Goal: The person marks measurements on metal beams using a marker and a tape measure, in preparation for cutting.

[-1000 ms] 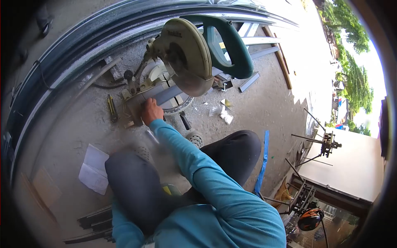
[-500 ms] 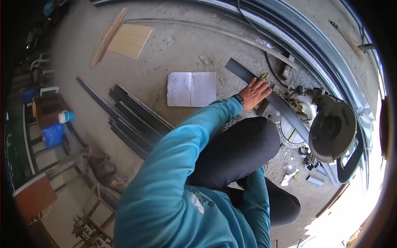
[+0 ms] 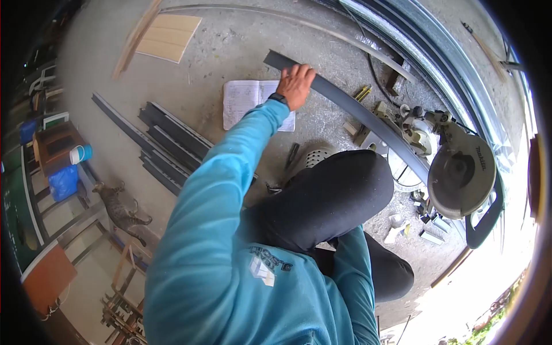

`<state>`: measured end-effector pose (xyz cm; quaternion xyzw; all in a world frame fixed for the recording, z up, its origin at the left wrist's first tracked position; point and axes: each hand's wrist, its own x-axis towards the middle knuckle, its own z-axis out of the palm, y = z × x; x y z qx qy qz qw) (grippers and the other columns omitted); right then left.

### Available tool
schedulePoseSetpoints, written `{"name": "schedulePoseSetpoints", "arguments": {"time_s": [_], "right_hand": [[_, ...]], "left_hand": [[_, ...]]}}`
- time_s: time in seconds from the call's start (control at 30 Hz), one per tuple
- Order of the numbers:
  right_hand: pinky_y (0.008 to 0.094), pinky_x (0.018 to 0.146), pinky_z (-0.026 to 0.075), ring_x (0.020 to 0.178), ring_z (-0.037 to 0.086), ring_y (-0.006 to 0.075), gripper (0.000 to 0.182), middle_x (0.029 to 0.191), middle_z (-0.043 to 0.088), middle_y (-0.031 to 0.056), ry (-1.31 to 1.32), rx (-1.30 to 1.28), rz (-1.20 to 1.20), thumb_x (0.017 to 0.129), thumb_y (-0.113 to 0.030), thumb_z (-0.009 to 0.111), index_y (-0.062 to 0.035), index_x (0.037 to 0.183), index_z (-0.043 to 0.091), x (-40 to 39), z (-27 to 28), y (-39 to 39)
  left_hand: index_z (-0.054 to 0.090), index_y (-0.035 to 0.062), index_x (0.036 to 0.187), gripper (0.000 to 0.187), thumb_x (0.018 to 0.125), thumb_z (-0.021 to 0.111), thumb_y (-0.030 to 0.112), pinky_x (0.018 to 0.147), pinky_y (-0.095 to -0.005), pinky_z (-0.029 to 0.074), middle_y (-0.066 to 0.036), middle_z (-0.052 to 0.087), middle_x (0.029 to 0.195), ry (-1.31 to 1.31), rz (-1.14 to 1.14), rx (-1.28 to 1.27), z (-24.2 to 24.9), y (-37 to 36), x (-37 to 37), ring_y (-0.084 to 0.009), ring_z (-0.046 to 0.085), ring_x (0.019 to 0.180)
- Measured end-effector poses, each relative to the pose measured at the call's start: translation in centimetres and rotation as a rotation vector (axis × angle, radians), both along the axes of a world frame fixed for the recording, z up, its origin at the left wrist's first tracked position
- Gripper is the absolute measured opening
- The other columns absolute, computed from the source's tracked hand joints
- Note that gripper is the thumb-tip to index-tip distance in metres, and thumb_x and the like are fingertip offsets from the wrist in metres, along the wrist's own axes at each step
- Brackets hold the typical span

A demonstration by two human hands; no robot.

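Observation:
My left hand [image 3: 296, 87] is closed over a long dark grey metal profile [image 3: 351, 108], near its far left end. The profile runs right across the base of a Makita miter saw [image 3: 463, 175], its other end lying by the round blade and guard. An open lined notebook [image 3: 241, 103] lies on the floor, partly under my left wrist. My right arm goes down behind my bent knee, and the hand there is hidden.
More dark profiles [image 3: 172, 138] lie at left, with a wooden board [image 3: 168, 37] beyond. A yellow-handled tool [image 3: 363, 93] and the saw's cable are near the profile. Offcuts [image 3: 431, 237] litter the floor below the saw. A cat [image 3: 119, 208] lies at left.
My left hand has moved left and away from the saw, and the profile has slid the same way. The fingers, spread on it before, are now closer together around it.

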<state>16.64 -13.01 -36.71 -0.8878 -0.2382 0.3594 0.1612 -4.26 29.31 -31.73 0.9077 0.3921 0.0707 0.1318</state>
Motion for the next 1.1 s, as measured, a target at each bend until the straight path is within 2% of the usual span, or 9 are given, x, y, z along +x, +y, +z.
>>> {"name": "schedulePoseSetpoints", "arguments": {"time_s": [0.03, 0.13, 0.23, 0.4, 0.53, 0.73, 0.83, 0.97, 1.1], "right_hand": [[0.0433, 0.077, 0.057, 0.086, 0.074, 0.0343, 0.035, 0.096, 0.074, 0.0209, 0.0, 0.0, -0.005, 0.093, -0.02, 0.076, -0.0049, 0.119, 0.058, -0.1, 0.2, 0.1], [0.0434, 0.077, 0.057, 0.086, 0.074, 0.0342, 0.036, 0.096, 0.074, 0.0209, 0.003, -0.003, -0.003, 0.093, -0.02, 0.077, -0.0051, 0.12, 0.058, -0.1, 1.0, 0.2], [0.0435, 0.077, 0.057, 0.086, 0.074, 0.0341, 0.037, 0.096, 0.074, 0.0208, -0.001, -0.01, -0.016, 0.093, -0.02, 0.077, -0.0054, 0.121, 0.058, 0.1, 1.4, -0.6], [0.0436, 0.077, 0.057, 0.086, 0.074, 0.034, 0.038, 0.097, 0.074, 0.0208, -0.007, -0.013, -0.031, 0.093, -0.02, 0.077, -0.0057, 0.122, 0.057, -0.1, 3.0, -1.2], [0.0437, 0.078, 0.057, 0.087, 0.074, 0.0338, 0.039, 0.097, 0.074, 0.0208, -0.012, 0.022, -0.016, 0.093, -0.02, 0.077, -0.006, 0.123, 0.056, -0.5, 4.3, -1.1], [0.0439, 0.078, 0.057, 0.087, 0.074, 0.0337, 0.041, 0.098, 0.074, 0.0208, 0.014, 0.202, 0.042, 0.093, -0.021, 0.077, -0.0065, 0.125, 0.055, 1.2, 5.6, 2.1], [0.0439, 0.078, 0.057, 0.087, 0.074, 0.0336, 0.042, 0.098, 0.074, 0.0208, 0.06, 0.328, 0.119, 0.093, -0.021, 0.077, -0.0067, 0.125, 0.055, 1.6, 7.1, 5.8], [0.044, 0.078, 0.057, 0.087, 0.074, 0.0335, 0.043, 0.098, 0.074, 0.0208, 0.169, 0.473, 0.238, 0.093, -0.021, 0.077, -0.007, 0.126, 0.054, 2.0, 9.1, 10.7], [0.0441, 0.079, 0.057, 0.088, 0.074, 0.0334, 0.044, 0.099, 0.074, 0.0207, 0.302, 0.563, 0.329, 0.093, -0.021, 0.077, -0.0073, 0.127, 0.054, 3.5, 10.6, 14.9]], "left_hand": [[0.058, 0.0084, 0.121, 0.034, 0.09, 0.071, 0.017, 0.099, -0.0566, 0.047, -0.015, 0.057, 0.131, -0.018, 0.053, -0.091, 1.6, -0.9, -1.5, -0.0352, 0.056, 0.123], [0.067, 0.0072, 0.104, 0.029, 0.09, 0.074, 0.032, 0.075, -0.0547, 0.055, -0.018, 0.072, 0.095, 0.001, 0.147, -0.426, -7.3, -7.2, -5.9, -0.0396, 0.07, 0.087], [0.075, 0.0045, 0.11, 0.048, 0.087, 0.074, 0.046, 0.09, -0.0525, 0.058, -0.023, 0.075, 0.109, 0.307, 0.132, -0.523, -11.2, -15.3, -7.4, -0.0414, 0.072, 0.104], [0.075, 0.0038, 0.113, 0.043, 0.088, 0.07, 0.038, 0.096, -0.0516, 0.057, -0.023, 0.073, 0.117, 0.418, 0.111, -0.72, -11.4, -17.9, -7.3, -0.0421, 0.07, 0.108], [0.067, 0.0008, 0.11, 0.031, 0.091, 0.063, 0.025, 0.09, -0.0564, 0.056, -0.024, 0.074, 0.109, -0.07, 0.347, -0.634, -11.3, -17.3, -6.5, -0.0441, 0.071, 0.105], [0.064, -0.0008, 0.108, 0.034, 0.089, 0.068, 0.028, 0.083, -0.0572, 0.053, -0.029, 0.071, 0.097, -0.424, 0.198, -0.756, -4.5, -13.6, -2.1, -0.0505, 0.069, 0.095], [0.07, 0.0002, 0.102, 0.036, 0.092, 0.075, 0.034, 0.082, -0.0436, 0.056, -0.021, 0.074, 0.093, -0.486, 0.018, -0.732, -0.1, -12.9, 1.4, -0.0359, 0.072, 0.085], [0.074, 0.01, 0.1, 0.043, 0.087, 0.082, 0.05, 0.084, -0.0331, 0.053, -0.001, 0.073, 0.093, -0.503, -0.075, -1.281, -1.3, -11.7, 5.8, -0.0124, 0.065, 0.088], [0.071, 0.0053, 0.118, 0.045, 0.088, 0.086, 0.035, 0.083, -0.0298, 0.053, -0.003, 0.073, 0.099, -0.493, -0.095, -1.513, 0.1, -10.4, 7.0, -0.0107, 0.064, 0.092]]}}
